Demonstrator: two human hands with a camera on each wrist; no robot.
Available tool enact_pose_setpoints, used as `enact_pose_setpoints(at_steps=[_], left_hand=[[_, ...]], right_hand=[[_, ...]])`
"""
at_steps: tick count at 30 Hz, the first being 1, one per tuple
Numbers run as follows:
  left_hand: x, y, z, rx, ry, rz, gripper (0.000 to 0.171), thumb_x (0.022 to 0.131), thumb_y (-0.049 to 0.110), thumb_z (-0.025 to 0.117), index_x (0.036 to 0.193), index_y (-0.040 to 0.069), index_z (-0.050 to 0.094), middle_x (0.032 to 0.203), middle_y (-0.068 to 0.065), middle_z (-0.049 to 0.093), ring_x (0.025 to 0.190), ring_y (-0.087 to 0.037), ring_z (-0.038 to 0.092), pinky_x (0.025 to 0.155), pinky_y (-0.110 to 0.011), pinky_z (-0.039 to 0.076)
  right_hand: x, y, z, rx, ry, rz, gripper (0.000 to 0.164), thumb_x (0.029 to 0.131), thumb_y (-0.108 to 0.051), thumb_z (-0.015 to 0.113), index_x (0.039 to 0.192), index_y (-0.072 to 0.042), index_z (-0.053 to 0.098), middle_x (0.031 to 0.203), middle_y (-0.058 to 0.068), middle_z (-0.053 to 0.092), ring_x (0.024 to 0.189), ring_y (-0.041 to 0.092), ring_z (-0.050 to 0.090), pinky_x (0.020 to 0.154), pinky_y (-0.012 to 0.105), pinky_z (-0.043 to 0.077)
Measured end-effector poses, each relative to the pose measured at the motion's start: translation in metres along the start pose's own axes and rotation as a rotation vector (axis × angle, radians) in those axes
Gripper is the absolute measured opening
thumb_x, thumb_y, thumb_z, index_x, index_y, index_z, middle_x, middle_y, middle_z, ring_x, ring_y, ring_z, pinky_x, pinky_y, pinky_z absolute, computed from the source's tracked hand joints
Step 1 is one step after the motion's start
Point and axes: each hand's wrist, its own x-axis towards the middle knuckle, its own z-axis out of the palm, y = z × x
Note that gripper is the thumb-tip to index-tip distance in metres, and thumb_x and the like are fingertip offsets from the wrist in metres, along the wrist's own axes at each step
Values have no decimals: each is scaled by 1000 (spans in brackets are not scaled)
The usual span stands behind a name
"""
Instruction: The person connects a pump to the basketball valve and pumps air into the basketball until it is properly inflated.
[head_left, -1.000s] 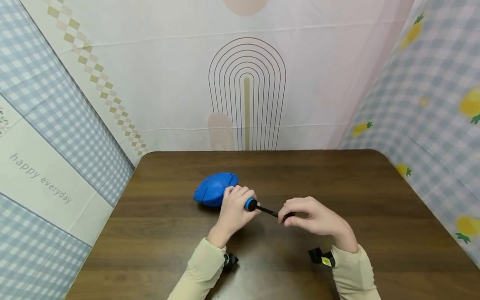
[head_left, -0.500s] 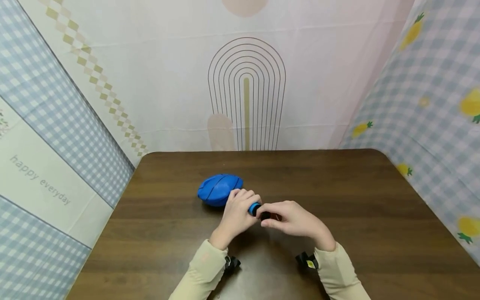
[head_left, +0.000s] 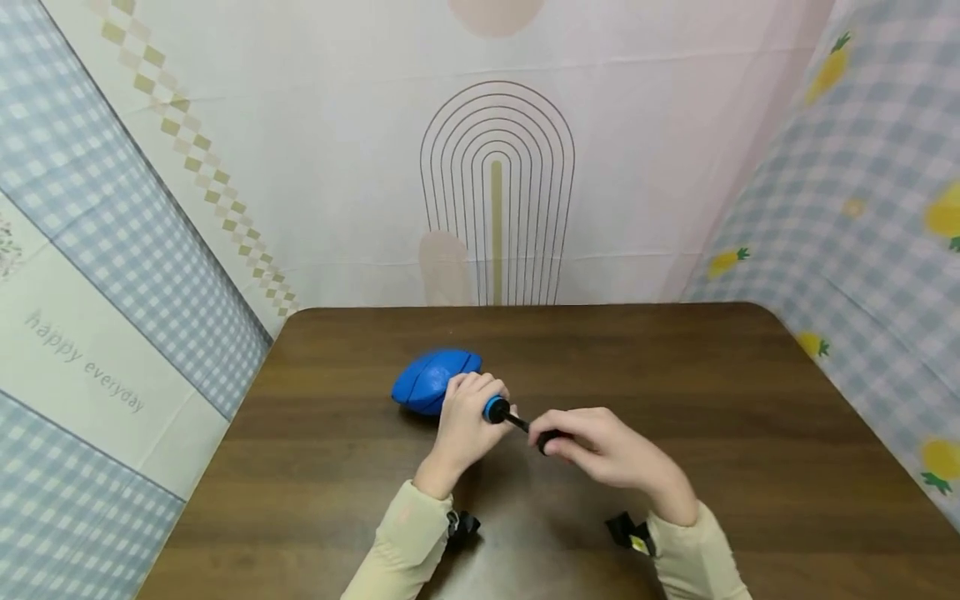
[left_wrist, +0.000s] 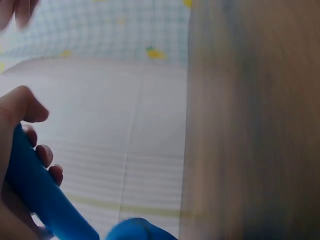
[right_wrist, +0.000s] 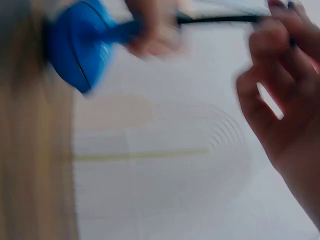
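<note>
A blue hand pump (left_wrist: 47, 197) for balls has its barrel gripped by my left hand (head_left: 465, 429), fingers and thumb curled round it. From the barrel's black end a thin black rod (right_wrist: 220, 19) runs towards my right hand (head_left: 611, 450). There, thumb and fingers pinch the black pump handle (head_left: 551, 441), mostly covered by them. Just beyond the left hand, a blue ball (head_left: 427, 383) with dark seam lines rests on the table, pointed like a football. In the right wrist view the barrel's far end meets the ball.
The brown wooden table (head_left: 315, 467) has rounded far corners. Behind it hangs a pale cloth (head_left: 337, 167) with an arch print, and a checked cloth (head_left: 862, 250) with pineapples hangs at the right. Black straps with small cameras sit at both wrists.
My right hand moved left, pushing the rod into the barrel, then drew back to the right, so part of the rod shows again. The ball shifted slightly right, then a little back.
</note>
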Motion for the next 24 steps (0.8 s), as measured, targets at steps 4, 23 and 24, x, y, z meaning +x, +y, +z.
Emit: enact_pose_setpoints(at_steps=[4,23,24], left_hand=[[-4,12,5,-68,15,4,19,70,8,76,80,14,62,77,1,62,79,-18,58,88,-41,45],[-2,-7,-2,-45,28,1,12,76,14,72,78,16,61,77,3,60,83,-18,57,96,-43,43],[-2,-6,-2,-48,28,4,12,76,13,72,78,15,60,77,3,60,83,-18,57,95,-43,43]], right_hand=[[4,12,26,3,64,92,15,94,-6,57,106,-13,60,80,-2,61,65,-2,48,63,12,44],[7,-19,-1,88,-45,-124,8,94,-12,61,101,-16,62,79,-8,61,61,-5,43,59,5,38],[7,-15,1,114,-51,-113,6,94,-12,60,100,-15,62,80,-7,62,62,-4,45,60,7,40]])
